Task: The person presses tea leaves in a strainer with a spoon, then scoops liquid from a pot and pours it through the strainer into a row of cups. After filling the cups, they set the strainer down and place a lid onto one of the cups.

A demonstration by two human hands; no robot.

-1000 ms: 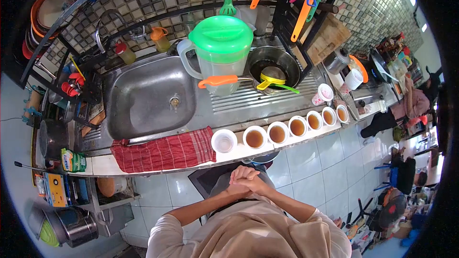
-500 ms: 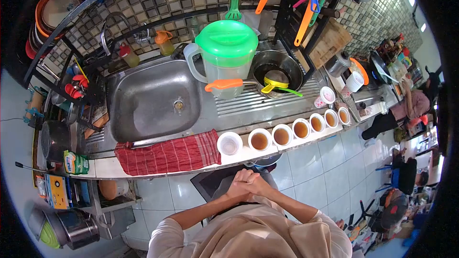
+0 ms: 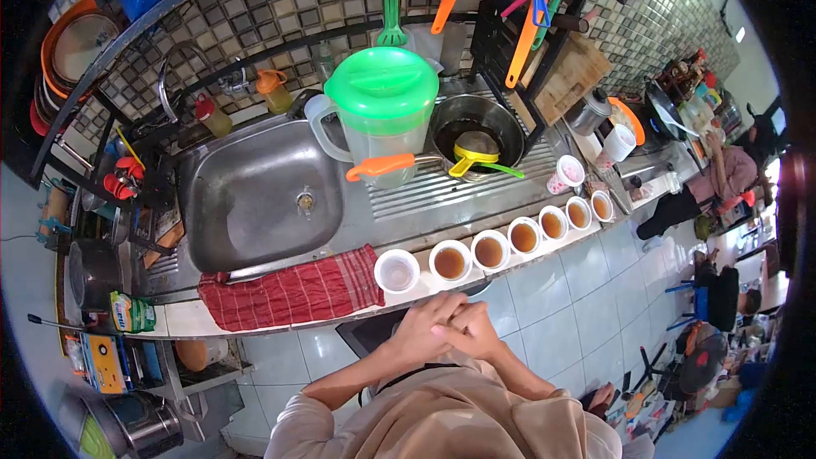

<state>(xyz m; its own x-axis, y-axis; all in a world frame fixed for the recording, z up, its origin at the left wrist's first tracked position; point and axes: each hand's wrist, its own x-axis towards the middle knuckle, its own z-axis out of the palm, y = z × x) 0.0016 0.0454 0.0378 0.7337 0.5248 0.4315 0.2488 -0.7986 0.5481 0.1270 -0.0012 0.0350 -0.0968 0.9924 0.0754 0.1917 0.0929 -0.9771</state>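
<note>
Left hand (image 3: 418,329) and right hand (image 3: 474,334) clasped together — six cups (image 3: 524,252) of brown liquid (image 3: 524,237) in a row, from just beyond them off to the right. Red cloth (image 3: 293,291) ahead-left of the hands; jug (image 3: 381,123) upright, farther ahead.

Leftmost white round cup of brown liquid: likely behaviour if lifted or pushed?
The white round cup, apparently plastic, may flex if squeezed. With no lid, its brown liquid would probably slosh. It stands near the white counter edge; pushing could tip it off.
</note>
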